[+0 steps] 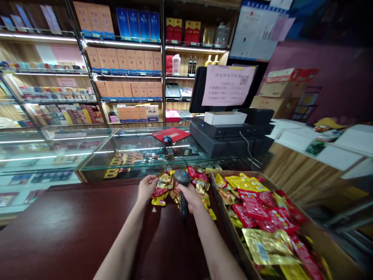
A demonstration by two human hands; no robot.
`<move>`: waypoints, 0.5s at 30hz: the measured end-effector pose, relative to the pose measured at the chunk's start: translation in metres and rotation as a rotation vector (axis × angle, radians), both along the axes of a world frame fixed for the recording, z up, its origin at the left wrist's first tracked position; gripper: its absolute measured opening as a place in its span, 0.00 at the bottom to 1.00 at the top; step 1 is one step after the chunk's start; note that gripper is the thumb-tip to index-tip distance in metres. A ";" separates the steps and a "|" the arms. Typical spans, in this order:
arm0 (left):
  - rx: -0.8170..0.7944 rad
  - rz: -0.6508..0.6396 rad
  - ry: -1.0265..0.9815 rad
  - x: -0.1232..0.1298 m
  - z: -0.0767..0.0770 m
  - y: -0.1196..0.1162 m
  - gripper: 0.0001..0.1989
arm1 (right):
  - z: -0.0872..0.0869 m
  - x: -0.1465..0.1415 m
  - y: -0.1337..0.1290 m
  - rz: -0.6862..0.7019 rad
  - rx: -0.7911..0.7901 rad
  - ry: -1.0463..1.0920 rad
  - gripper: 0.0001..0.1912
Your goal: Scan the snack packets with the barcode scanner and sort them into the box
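Note:
My right hand (191,196) is wrapped round the handle of a dark barcode scanner (182,177), its head held over the far part of the brown table. Just left of the scanner, my left hand (146,189) pinches the edge of a gold snack packet (165,181). Beneath and around both hands lies a loose pile of red, gold and yellow snack packets (201,186). Part of that pile is hidden by the scanner and my right hand.
To the right stands an open cardboard box (225,217) full of red, gold and yellow packets. A glass display counter (96,165) borders the table's far edge. Behind are a monitor (198,87), a black cash drawer (208,138), a mouse (167,139) and shelves of boxes.

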State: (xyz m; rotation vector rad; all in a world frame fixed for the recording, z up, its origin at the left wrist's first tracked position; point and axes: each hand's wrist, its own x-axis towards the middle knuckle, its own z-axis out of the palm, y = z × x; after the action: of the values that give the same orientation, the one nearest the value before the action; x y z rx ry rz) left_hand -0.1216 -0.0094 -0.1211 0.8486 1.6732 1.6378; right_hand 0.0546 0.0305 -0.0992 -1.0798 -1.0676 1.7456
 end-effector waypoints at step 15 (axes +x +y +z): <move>-0.049 -0.568 0.023 0.042 0.029 -0.006 0.19 | 0.038 0.005 0.013 0.027 0.518 -0.224 0.09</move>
State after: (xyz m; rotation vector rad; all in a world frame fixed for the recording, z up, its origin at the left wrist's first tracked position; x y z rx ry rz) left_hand -0.0794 -0.0151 -0.0925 1.1884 1.3140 1.1927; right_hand 0.0592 0.0436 -0.0611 -0.9394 -1.5712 1.2752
